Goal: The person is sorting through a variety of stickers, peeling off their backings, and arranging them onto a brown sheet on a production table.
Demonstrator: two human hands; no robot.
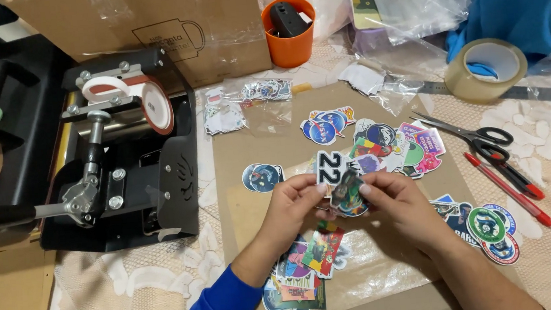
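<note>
Both hands, left hand (291, 203) and right hand (396, 201), pinching sticker (347, 192); scissors (470, 134), pens (507, 184), mug press (125, 145) around.

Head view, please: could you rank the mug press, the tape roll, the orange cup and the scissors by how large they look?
Largest to smallest:
1. Mug press, by far.
2. Scissors by length, though thin.
3. Tape roll and orange cup look about alike; the cup stands farther away, so I won't rank them.

Two hands (293, 203), one scissors (480, 137), two pens (507, 184), one tape roll (486, 69), perhaps twenty-odd stickers (323, 131).
</note>
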